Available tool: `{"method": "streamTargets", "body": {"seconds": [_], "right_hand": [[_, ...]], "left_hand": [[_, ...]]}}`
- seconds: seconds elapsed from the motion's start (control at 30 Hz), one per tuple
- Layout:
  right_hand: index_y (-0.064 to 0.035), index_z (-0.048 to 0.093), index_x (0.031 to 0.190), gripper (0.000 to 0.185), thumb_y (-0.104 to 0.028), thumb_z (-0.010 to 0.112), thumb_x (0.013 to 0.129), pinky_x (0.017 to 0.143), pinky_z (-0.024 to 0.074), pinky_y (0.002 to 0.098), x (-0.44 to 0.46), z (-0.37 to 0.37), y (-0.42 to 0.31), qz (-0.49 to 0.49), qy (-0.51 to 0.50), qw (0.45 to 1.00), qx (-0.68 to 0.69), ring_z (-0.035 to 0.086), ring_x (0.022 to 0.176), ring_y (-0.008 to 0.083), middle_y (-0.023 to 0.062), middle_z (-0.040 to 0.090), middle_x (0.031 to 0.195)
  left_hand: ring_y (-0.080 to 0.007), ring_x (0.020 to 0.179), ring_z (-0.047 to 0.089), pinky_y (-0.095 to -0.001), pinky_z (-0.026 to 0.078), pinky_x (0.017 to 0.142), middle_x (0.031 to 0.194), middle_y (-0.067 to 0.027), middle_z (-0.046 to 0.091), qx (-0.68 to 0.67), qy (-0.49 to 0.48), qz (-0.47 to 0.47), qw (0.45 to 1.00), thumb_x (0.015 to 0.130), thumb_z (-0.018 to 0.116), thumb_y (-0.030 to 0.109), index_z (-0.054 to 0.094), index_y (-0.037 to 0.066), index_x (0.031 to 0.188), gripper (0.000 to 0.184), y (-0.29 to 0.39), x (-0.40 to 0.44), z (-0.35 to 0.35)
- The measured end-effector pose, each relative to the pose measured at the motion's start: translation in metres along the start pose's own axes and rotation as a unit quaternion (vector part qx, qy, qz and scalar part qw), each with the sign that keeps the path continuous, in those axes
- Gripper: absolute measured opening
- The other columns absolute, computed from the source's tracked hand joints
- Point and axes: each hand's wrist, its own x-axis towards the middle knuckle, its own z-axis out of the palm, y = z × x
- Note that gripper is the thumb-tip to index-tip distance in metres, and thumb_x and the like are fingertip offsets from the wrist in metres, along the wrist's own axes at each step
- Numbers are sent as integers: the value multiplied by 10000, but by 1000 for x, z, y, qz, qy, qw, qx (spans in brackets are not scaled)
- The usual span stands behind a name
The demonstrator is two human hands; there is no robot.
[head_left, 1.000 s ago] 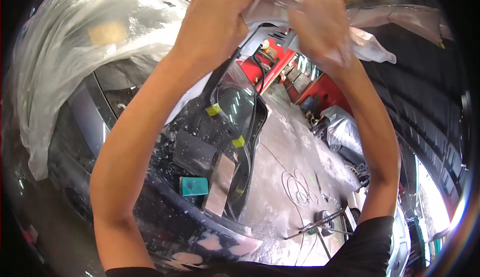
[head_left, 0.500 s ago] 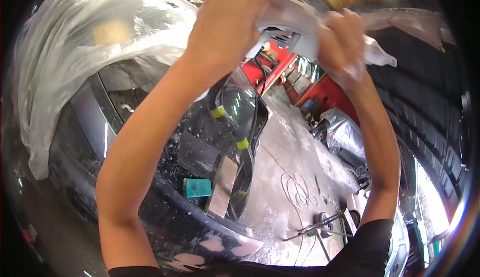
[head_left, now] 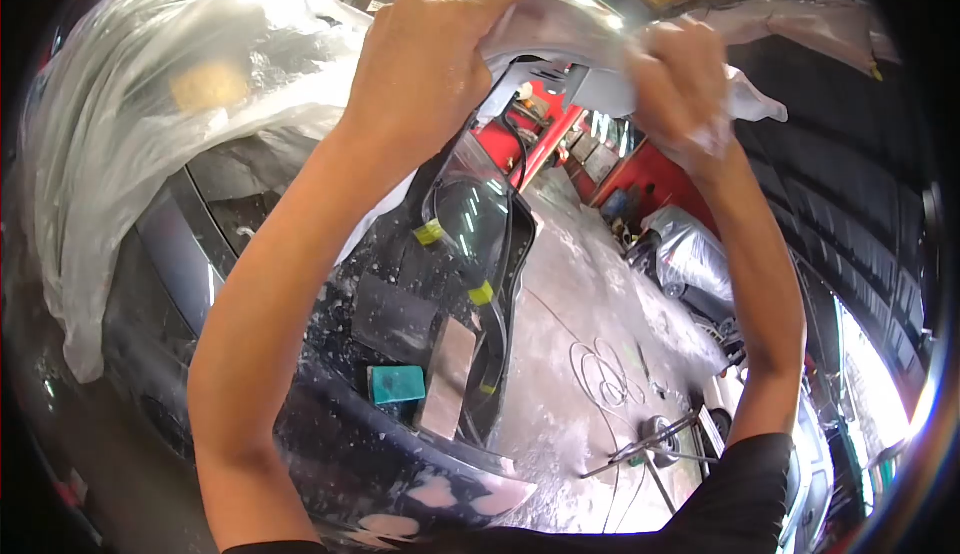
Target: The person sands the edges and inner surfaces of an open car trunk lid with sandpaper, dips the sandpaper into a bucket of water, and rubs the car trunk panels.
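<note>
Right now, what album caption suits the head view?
Left hand and blurred right hand raised at a pale panel; below, a green block beside a tan block.

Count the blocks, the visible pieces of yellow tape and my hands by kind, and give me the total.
Blocks: 2 (teal block, tan block)
Yellow tape pieces: 3 (upper piece, middle piece, small lower piece)
Hands: 2 (left hand, right hand)
Total: 7
</note>
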Motion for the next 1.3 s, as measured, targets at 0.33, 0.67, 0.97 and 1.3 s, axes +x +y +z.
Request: {"method": "streamTargets", "body": {"seconds": [0.33,0.67,0.97,1.3], "right_hand": [[-48,622,907,263,-149,698,677,670,381,411,10,2,0,-16,14,1000,-15,501,735,252,69,499,829],[-69,594,868,237,-167,694,677,707,412,392,-3,-4,6,-3,18,1000,-20,541,778,252,67,524,842],[-83,607,884,245,-182,678,672,687,375,402,10,7,-3,-11,54,998,10,500,750,249,54,483,819],[-77,592,851,195,-170,681,704,644,350,388,30,10,-8,-24,37,998,39,496,718,231,50,473,780]], "left_hand": [[-375,1104,709,-374,545,936,1233,-185,720,7,0,6,1000,755,467,-190,683,59,1307,643,1,1,2],[-328,1103,712,-346,534,938,1222,-179,718,10,-16,-18,1000,793,455,-184,678,61,1324,626,6,2,1],[-354,1097,708,-339,531,944,1232,-177,717,-16,-40,-69,997,758,438,-199,683,59,1310,657,11,0,-3],[-375,1099,706,-382,536,947,1215,-179,720,-14,-55,-102,993,763,442,-186,688,59,1298,637,9,0,-5]]}}
